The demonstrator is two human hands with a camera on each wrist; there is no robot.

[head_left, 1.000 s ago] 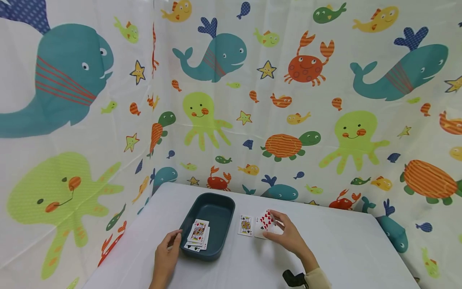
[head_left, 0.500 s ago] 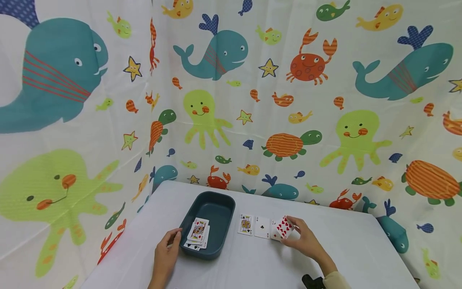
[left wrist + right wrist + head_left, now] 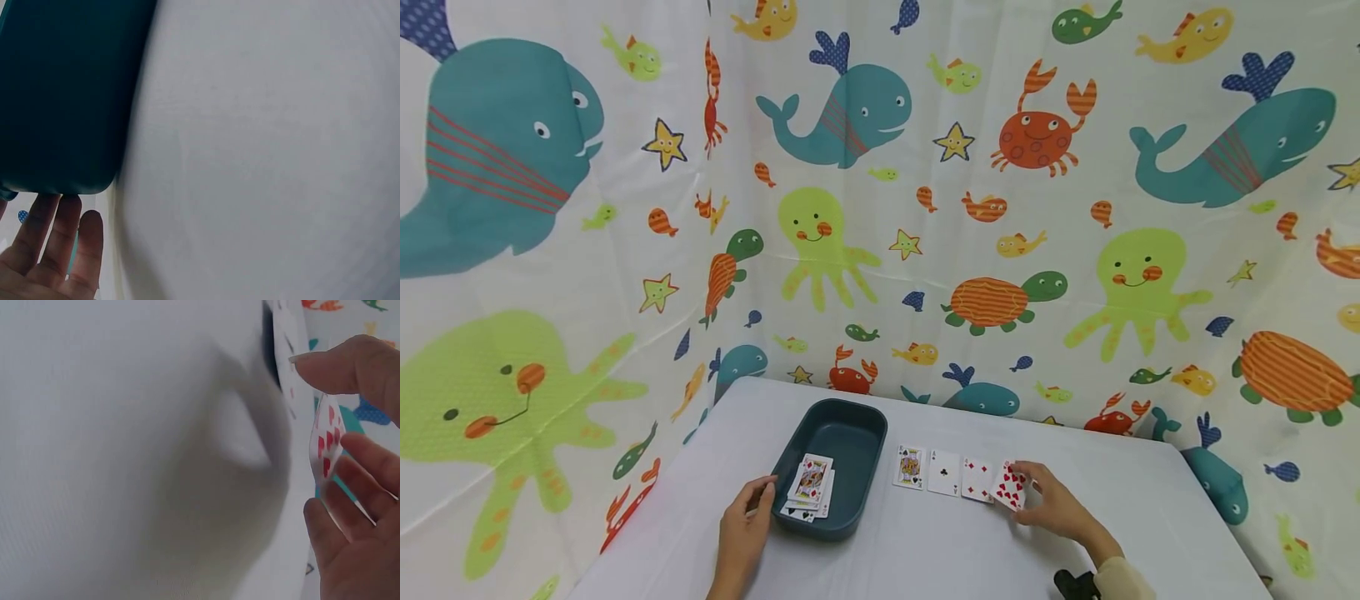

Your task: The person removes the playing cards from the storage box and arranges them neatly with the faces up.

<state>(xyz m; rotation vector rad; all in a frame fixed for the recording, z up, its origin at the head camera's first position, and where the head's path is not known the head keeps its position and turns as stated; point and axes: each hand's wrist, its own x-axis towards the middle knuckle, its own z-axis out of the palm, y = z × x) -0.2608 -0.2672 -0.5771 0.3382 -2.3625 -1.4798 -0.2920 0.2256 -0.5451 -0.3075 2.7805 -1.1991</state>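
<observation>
My right hand (image 3: 1051,504) pinches a playing card with red hearts (image 3: 1009,486) between thumb and fingers. The card is tilted at the right end of a row on the table; in the right wrist view the hearts card (image 3: 326,442) shows nearly edge-on. Left of it lie a diamonds card (image 3: 977,479), a card with a single club in its middle (image 3: 943,472) and a black king (image 3: 909,467). My left hand (image 3: 747,522) touches the near left rim of a dark teal bin (image 3: 827,528). In the left wrist view its extended fingers (image 3: 62,228) meet the bin's outer wall.
Inside the bin lies a loose pile of face-up cards (image 3: 811,483), a red face card on top. A white cloth covers the table (image 3: 1150,500). Sea-animal curtains (image 3: 880,250) hang behind and at the left.
My right hand has moved right with the hearts card, away from the club card. The diamonds card now lies uncovered in the row. My left hand stays at the bin.
</observation>
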